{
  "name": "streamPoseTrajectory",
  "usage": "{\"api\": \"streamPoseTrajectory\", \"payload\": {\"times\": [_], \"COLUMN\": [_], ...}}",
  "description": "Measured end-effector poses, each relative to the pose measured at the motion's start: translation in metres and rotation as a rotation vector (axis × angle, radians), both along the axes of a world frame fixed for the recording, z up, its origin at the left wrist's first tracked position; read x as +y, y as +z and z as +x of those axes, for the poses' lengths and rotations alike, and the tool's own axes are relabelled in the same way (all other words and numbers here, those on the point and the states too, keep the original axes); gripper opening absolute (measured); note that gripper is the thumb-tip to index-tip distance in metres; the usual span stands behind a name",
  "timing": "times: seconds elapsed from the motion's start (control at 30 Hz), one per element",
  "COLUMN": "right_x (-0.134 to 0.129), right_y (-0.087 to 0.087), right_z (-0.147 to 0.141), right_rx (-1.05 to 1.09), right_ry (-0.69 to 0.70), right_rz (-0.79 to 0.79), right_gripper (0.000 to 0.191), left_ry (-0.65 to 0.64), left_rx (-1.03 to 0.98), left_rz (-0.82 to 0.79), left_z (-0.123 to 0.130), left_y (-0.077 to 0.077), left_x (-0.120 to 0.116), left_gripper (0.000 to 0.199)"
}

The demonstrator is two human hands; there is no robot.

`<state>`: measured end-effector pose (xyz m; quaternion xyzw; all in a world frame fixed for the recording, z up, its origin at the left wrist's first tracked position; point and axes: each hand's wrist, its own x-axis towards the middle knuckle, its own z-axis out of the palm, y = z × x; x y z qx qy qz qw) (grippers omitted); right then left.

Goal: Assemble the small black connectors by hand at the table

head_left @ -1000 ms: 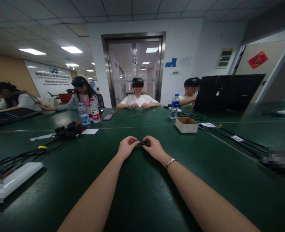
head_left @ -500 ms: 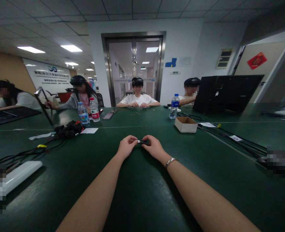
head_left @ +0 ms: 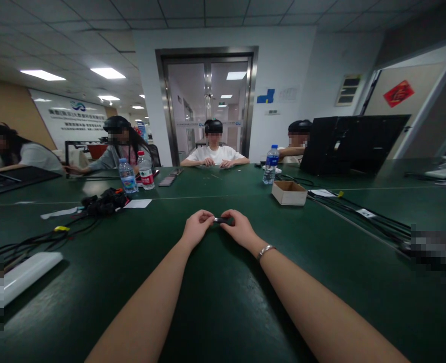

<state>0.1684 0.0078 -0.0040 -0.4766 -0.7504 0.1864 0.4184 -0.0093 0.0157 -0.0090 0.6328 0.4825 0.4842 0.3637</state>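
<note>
While the left hand (head_left: 197, 229) and right hand (head_left: 239, 229) pinch a small dark part (head_left: 222, 220) between their fingertips just above the green table (head_left: 215, 302), wrists would best stay braced low, twisting gently so it doesn't slip

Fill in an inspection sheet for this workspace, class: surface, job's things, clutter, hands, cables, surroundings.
Surface: dark green table, glossy.
Job's things: small dark part with a metallic end, pinched between both hands.
Clutter: open cardboard box, water bottles, white paper slips, white bar.
Hands: left hand and right hand both grip the part; bracelet on the right wrist.
Cables: black bundle left; long black cables right.
Surroundings: seated people opposite, glass double door, black monitor.
</note>
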Motion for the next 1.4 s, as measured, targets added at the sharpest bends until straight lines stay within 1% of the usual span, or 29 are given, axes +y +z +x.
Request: {"api": "streamPoseTrajectory", "payload": {"times": [0.33,0.57,0.93,1.17,1.4], "right_x": [-0.002,-0.002,-0.002,-0.003,-0.005], "right_y": [0.003,0.003,0.005,0.006,0.008], "right_z": [-0.001,-0.001,-0.001,-0.002,-0.002], "right_rx": [0.002,0.004,0.008,0.022,0.021], "right_ry": [0.005,0.010,-0.003,0.003,0.005], "right_rz": [-0.007,-0.010,-0.055,-0.065,-0.062], "right_gripper": [0.021,0.021,0.021,0.020,0.019], "left_ry": [-0.006,-0.009,-0.024,-0.056,-0.062], "left_rx": [-0.005,-0.011,-0.062,-0.093,-0.130], "left_rz": [-0.023,-0.004,0.034,0.040,-0.003], "left_z": [0.000,0.000,-0.003,-0.005,-0.005], "left_y": [0.002,0.005,-0.006,-0.001,0.004], "left_x": [-0.002,-0.004,0.007,0.005,-0.001], "left_gripper": [0.017,0.017,0.022,0.020,0.020]}}
